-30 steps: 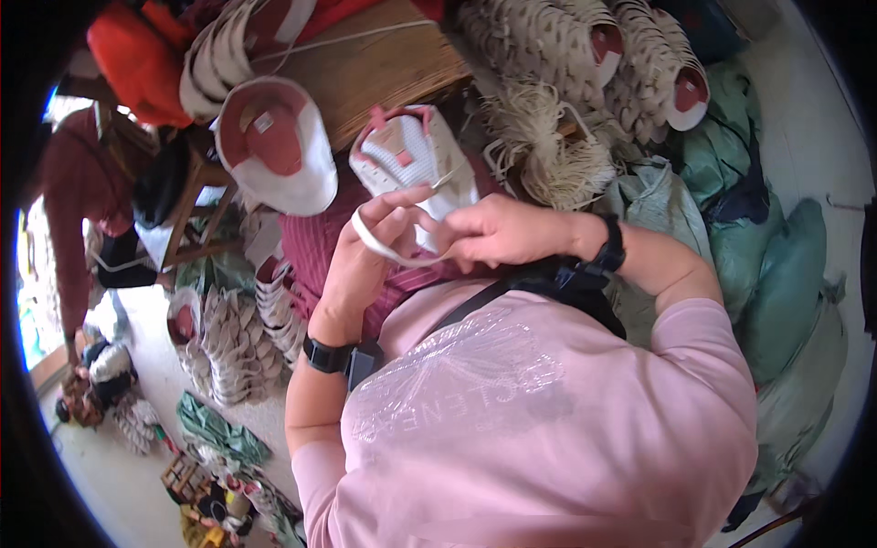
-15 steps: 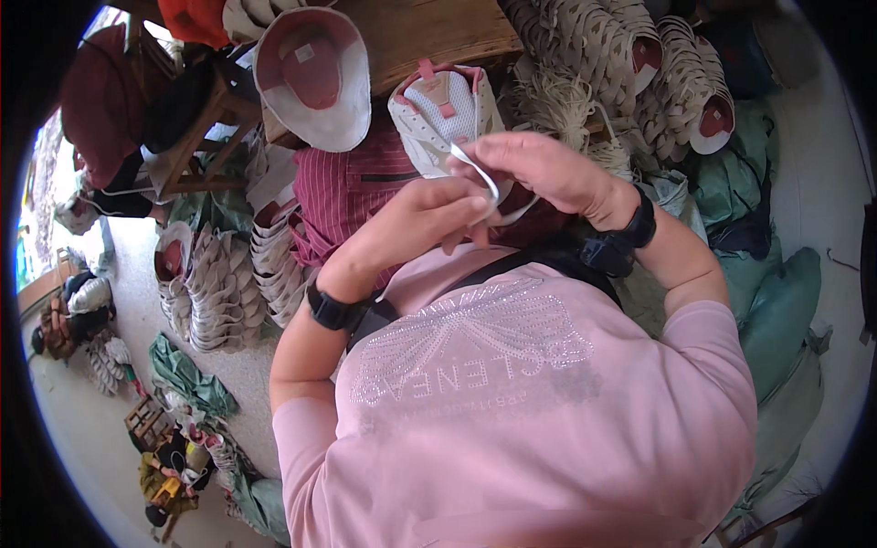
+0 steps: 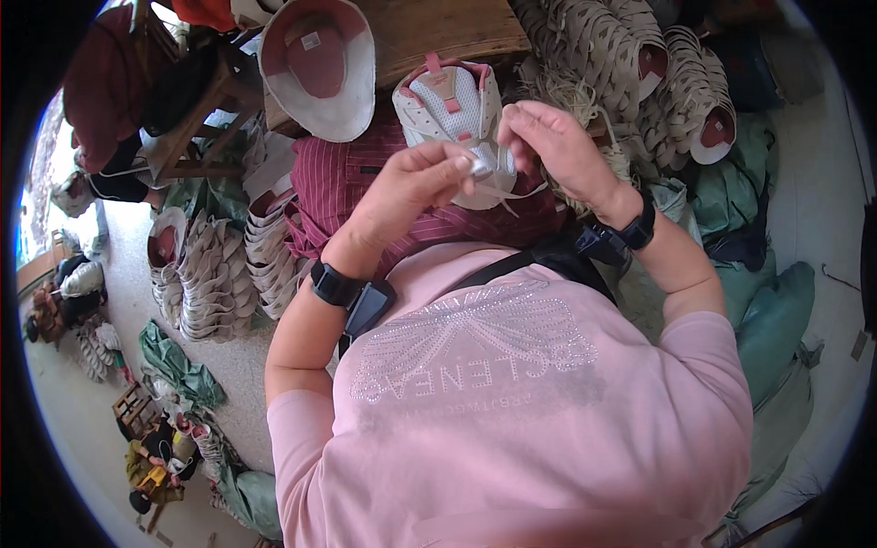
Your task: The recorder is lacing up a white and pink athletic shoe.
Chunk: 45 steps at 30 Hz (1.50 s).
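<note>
A white and pink shoe upper [image 3: 449,102] with a mesh tongue and eyelet rows rests on maroon striped cloth [image 3: 324,187] over my lap. In front of it, my left hand [image 3: 427,178] pinches a white shoelace [image 3: 498,190] between thumb and fingers. A loose stretch of the lace hangs below the fingers and trails to the right across the shoe's lower end. My right hand [image 3: 553,151] is raised at the shoe's right side with its fingertips pressed together. Whatever it may hold is too small to make out.
A large white upper with red lining [image 3: 315,68] stands by the wooden bench [image 3: 420,32]. Stacked uppers lie at left [image 3: 215,279] and far right [image 3: 607,46], with a bundle of pale laces [image 3: 566,96] nearby. Green sacks [image 3: 776,310] line the right; people [image 3: 160,466] work at far left.
My hands have moved apart, the right one upward and right, the left slightly left. The lace loop that was between them has dropped lower, and more of the shoe shows.
</note>
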Available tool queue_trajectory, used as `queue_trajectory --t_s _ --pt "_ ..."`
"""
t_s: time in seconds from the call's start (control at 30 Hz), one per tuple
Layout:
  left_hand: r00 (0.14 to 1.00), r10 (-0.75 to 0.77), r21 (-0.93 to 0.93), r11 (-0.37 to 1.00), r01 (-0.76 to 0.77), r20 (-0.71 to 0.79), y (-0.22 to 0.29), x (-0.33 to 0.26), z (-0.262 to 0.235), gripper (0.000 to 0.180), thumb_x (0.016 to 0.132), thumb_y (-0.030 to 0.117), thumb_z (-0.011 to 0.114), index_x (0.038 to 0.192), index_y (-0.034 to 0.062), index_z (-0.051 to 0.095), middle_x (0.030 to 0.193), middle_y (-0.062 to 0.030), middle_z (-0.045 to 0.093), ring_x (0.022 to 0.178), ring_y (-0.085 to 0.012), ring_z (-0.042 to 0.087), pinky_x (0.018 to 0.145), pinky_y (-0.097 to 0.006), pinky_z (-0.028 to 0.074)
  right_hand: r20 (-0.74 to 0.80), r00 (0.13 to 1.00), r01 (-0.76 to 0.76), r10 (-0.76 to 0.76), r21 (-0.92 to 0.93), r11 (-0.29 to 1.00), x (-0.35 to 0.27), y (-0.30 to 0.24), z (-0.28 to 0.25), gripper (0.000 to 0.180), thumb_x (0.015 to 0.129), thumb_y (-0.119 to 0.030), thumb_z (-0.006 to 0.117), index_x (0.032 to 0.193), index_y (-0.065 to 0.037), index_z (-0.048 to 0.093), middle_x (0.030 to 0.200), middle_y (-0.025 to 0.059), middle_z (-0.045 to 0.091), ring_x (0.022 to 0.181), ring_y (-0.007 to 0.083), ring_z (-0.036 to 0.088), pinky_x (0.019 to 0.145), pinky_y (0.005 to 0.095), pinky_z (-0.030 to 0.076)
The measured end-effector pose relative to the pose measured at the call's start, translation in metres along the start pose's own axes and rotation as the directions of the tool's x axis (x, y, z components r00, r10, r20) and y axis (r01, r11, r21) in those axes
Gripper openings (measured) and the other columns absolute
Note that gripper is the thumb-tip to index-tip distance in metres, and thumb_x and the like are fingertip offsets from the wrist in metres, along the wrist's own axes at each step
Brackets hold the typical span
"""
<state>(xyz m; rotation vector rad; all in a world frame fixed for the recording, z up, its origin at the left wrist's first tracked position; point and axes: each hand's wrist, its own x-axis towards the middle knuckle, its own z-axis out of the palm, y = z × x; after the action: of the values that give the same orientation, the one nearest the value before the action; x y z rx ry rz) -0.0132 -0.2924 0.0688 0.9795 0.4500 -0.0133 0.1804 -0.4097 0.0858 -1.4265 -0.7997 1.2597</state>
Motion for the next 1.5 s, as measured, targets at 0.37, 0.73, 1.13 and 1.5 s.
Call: queue_trajectory --t_s 0.37,0.73,1.13,1.5 --pt "0.996 0.084 0.018 0.996 -0.084 -0.015 0.004 0.003 0.001 0.016 0.092 0.014 0.064 0.104 0.0023 0.066 0.09 -0.0026 0.069 0.062 -0.0024 0.045 0.056 -0.015 0.036 0.166 0.957 -0.279 0.239 0.287 0.917 0.002 -0.016 0.009 0.038 0.102 -0.03 0.045 0.121 0.002 0.057 0.1 0.005 0.065 0.09 0.0103 0.06 0.083 0.0254 0.047" --pt "0.999 -0.032 0.116 0.993 0.028 0.035 -0.003 0.009 -0.008 0.016 0.092 0.01 0.063 0.106 0.0015 0.066 0.092 -0.0026 0.07 0.072 -0.0042 0.057 0.067 -0.019 0.047 0.035 0.977 -0.21 0.21 0.315 0.925 0.009 -0.017 0.005 0.024 0.098 -0.018 0.054 0.106 0.003 0.061 0.074 -0.0035 0.052 0.065 0.0096 0.05 0.063 0.0228 0.044" --pt "0.819 0.574 0.862 0.41 -0.298 0.011 -0.013 0.036 -0.028 0.024 0.079 0.008 0.072 0.102 0.0085 0.071 0.093 -0.008 0.052 0.08 -0.0222 0.059 0.069 -0.031 0.051 0.066 0.871 0.316 -0.486 -0.833 0.454 0.014 0.019 -0.007 0.014 0.083 -0.011 0.065 0.095 -0.008 0.071 0.083 0.0075 0.065 0.078 0.0263 0.06 0.07 0.0341 0.048" --pt "0.826 0.562 0.805 0.506 -0.309 -0.037 -0.023 0.039 -0.027 0.023 0.078 0.005 0.072 0.101 0.0041 0.07 0.092 -0.0093 0.052 0.082 -0.0237 0.06 0.072 -0.031 0.05 0.064 0.857 0.321 -0.511 -0.843 0.432 0.014 0.026 0.008 0.007 0.078 -0.011 0.067 0.084 -0.008 0.066 0.083 0.0065 0.057 0.071 0.0265 0.061 0.061 0.0352 0.049"
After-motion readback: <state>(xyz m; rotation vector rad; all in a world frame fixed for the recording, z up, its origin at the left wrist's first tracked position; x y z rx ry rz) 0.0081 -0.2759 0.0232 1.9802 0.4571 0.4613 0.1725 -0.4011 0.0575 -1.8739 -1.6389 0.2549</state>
